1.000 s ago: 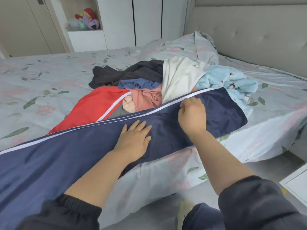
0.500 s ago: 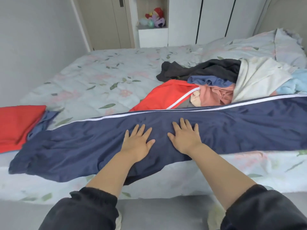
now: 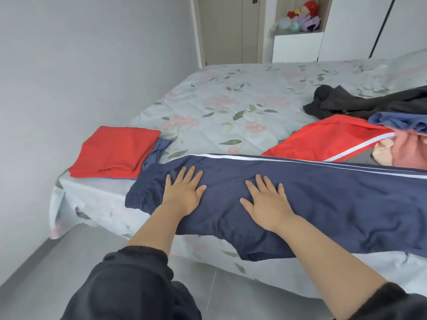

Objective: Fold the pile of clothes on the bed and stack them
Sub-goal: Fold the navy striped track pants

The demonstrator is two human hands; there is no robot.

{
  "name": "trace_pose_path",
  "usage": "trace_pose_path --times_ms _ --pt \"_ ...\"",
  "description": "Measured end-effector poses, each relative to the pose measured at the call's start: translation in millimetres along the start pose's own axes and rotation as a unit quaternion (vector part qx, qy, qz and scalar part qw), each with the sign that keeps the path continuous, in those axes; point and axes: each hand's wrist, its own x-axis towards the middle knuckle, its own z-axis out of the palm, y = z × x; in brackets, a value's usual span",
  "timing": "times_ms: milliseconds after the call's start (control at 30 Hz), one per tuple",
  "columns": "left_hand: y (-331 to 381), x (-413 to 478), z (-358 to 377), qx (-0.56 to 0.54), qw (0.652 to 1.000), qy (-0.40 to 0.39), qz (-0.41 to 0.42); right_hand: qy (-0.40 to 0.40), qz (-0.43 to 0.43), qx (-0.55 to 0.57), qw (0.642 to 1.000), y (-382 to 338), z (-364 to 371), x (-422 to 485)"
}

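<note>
Navy track trousers (image 3: 335, 199) with a white side stripe lie stretched along the near edge of the bed (image 3: 231, 107), partly hanging over it. My left hand (image 3: 184, 192) presses flat on them near the waistband end, fingers spread. My right hand (image 3: 265, 202) lies flat on the cloth a little to the right. A folded red garment (image 3: 115, 151) sits on a folded blue one (image 3: 157, 151) at the bed's left corner. The unfolded pile at right shows a red garment (image 3: 323, 139), a black one (image 3: 369, 102), a blue one (image 3: 397, 120) and pink ones (image 3: 406, 151).
A grey wall (image 3: 80, 65) runs close along the bed's left side. Grey floor (image 3: 46, 262) lies below the bed's corner. Behind the bed stand white wardrobes and a shelf niche with plush toys (image 3: 302, 17).
The view has swung left. Both hands have slid leftwards along the trousers toward the waistband end; the right hand, earlier at the stripe edge, now lies flat.
</note>
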Motion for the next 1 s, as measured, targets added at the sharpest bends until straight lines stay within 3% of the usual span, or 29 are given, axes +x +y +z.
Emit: trace_pose_path --times_ms 167,233,300,433,467,600,633,667,700,733,833,867,1000 --pt "-60.0 -2.6 -1.2 0.019 0.99 0.06 -0.129 0.009 -0.005 -0.011 1.0 -17.4 9.6 12.9" --pt "-76.6 -10.5 -1.8 -0.049 0.974 0.09 -0.201 0.009 -0.002 -0.019 1.0 -18.8 9.7 16.3" --pt "-90.5 -19.8 -4.9 -0.172 0.934 0.129 -0.284 0.01 0.0 -0.023 1.0 -18.3 9.8 18.1" --pt "-111.3 -30.9 -11.7 -0.38 0.821 0.113 -0.411 0.019 0.0 -0.018 1.0 -17.5 9.6 17.6" --pt "-112.5 -32.8 -12.8 -0.448 0.778 0.098 -0.429 0.024 -0.003 -0.012 1.0 -16.7 8.9 16.7" --pt "-105.5 -39.0 -16.8 -0.718 0.548 0.067 -0.424 0.033 -0.02 0.073 0.997 -10.4 0.0 12.4" --pt "-104.1 -38.4 -15.7 -0.746 0.515 0.077 -0.416 0.033 -0.02 0.111 0.993 -9.0 -3.6 10.8" --pt "-102.5 -38.1 -14.8 -0.755 0.504 0.084 -0.41 0.034 -0.016 0.156 0.987 -7.4 -7.6 8.7" --pt "-100.4 -38.5 -14.5 -0.744 0.521 0.093 -0.408 0.035 -0.008 0.205 0.978 -5.4 -11.8 5.6" --pt "-97.1 -40.0 -16.3 -0.713 0.562 0.109 -0.406 0.037 0.006 0.251 0.967 -3.1 -15.9 1.7" --pt "-80.1 -46.1 -33.5 -0.507 0.759 0.197 -0.358 0.038 0.042 0.309 0.949 5.4 -26.4 -11.4" --pt "-70.0 -48.7 -44.5 -0.464 0.791 0.237 -0.319 0.039 0.051 0.317 0.946 8.6 -29.0 -14.2" --pt "-7.7 -50.3 -79.4 -0.425 0.827 0.342 -0.134 0.058 0.101 0.414 0.903 20.3 -36.3 -21.1"
